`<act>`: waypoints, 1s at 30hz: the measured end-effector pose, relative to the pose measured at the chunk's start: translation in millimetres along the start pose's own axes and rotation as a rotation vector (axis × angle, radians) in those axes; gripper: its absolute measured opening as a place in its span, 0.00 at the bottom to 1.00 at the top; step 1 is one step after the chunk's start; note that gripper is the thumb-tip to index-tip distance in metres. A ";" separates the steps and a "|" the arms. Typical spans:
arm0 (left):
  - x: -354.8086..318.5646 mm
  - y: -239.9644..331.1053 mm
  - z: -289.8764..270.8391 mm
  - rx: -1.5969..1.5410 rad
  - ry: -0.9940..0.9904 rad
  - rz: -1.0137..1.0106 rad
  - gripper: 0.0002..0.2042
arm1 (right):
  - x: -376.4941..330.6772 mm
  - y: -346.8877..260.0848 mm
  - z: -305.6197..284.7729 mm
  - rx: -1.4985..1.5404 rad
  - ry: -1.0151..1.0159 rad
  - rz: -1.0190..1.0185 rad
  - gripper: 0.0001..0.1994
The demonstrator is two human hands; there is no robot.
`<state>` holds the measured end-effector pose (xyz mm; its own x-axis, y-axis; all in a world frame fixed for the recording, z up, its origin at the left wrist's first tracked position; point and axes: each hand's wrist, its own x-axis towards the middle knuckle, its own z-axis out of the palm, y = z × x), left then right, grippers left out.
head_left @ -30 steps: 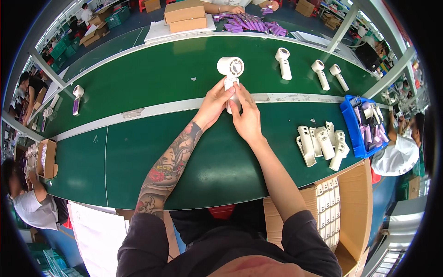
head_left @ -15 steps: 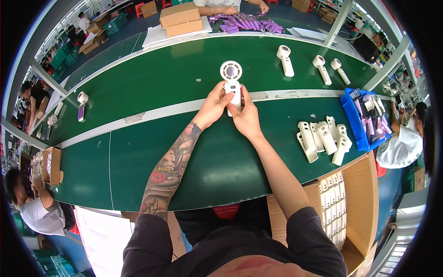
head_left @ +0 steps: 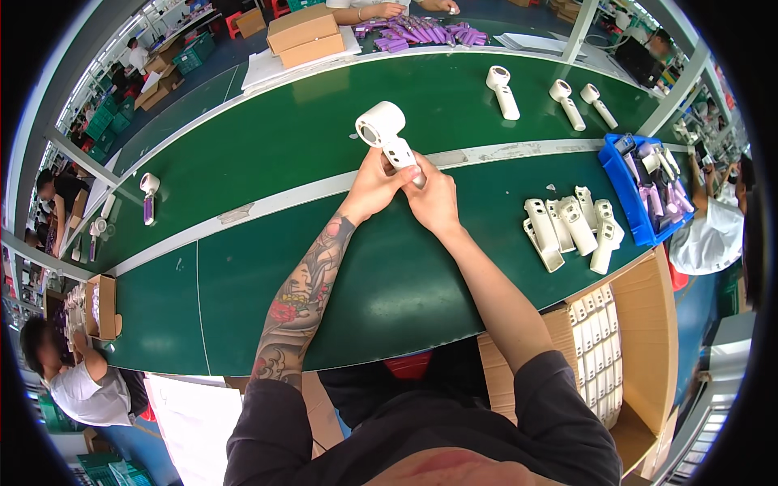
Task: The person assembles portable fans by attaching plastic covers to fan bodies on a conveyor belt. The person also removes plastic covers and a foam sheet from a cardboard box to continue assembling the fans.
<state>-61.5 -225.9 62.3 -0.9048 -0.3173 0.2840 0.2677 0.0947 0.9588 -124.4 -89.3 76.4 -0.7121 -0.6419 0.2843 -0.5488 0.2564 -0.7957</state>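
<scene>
Over the middle of the green tabletop point(head_left: 243, 267), both hands meet on one white device.
Left hand point(head_left: 374, 188): fingers curled shut around the handle of the white handheld device point(head_left: 387, 134), thumb pressed on its near face.
Right hand point(head_left: 435, 198): closed on the lower end of the same handle, touching the left hand's fingers.
Device position: held up above the pale stripe point(head_left: 502, 151) that runs left to right along the tabletop, head tilted to the far left.
Device look: smooth matte white plastic, a short round drum head with a dark circular opening, on a flat-sided handle.
Right of the hands: a loose pile of white handle shells point(head_left: 571, 227), long and hollow, lying on the tabletop well clear of the hands.
Far right: a blue plastic bin point(head_left: 628, 190) holding purple and white parts, just beside the pile.
Far side: three assembled white devices point(head_left: 502, 91) lying on their sides, apart from each other.
Beyond them: two brown cardboard boxes point(head_left: 304, 36) and a heap of purple parts point(head_left: 429, 34).
Left: a white and purple device point(head_left: 148, 197) lying alone on the tabletop.
Near right: an open cardboard carton point(head_left: 648, 324) with rows of white pieces point(head_left: 596, 356) stacked inside.
Between hands and other things: bare green surface, nothing blocking.
</scene>
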 end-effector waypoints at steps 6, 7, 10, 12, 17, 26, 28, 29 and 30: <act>2.4 -0.7 7.3 0.044 0.055 0.125 0.23 | 3.1 24.3 13.3 0.103 0.067 -0.159 0.22; 2.7 0.1 8.7 0.049 0.067 0.167 0.22 | 4.2 33.0 14.2 0.146 0.089 -0.218 0.20; -0.7 5.0 -4.6 -0.124 0.089 0.035 0.19 | 6.6 27.9 -3.6 0.800 -0.180 0.054 0.18; -2.1 7.2 -10.9 -0.300 0.101 -0.096 0.19 | 8.1 25.3 -15.4 1.435 -0.447 0.358 0.17; 1.9 -1.6 -5.9 -0.169 0.139 -0.038 0.24 | 13.9 36.8 -20.7 1.721 -0.657 0.253 0.17; -2.9 -2.6 1.3 -0.009 0.029 0.007 0.21 | 10.6 12.0 -25.2 1.370 -0.320 0.470 0.17; -6.0 1.0 8.1 0.050 -0.005 0.038 0.23 | 9.5 8.8 -24.7 1.338 -0.258 0.511 0.17; -7.8 3.0 12.1 0.143 -0.011 0.054 0.24 | 8.7 9.0 -25.3 1.342 -0.261 0.508 0.17; -9.4 4.8 16.1 0.236 -0.017 0.070 0.25 | 8.0 9.3 -25.7 1.345 -0.265 0.505 0.17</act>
<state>-57.1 -207.2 64.2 -0.8928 -0.2866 0.3476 0.2467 0.3346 0.9095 -146.5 -73.5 85.0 -0.5193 -0.8399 -0.1576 0.6510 -0.2694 -0.7097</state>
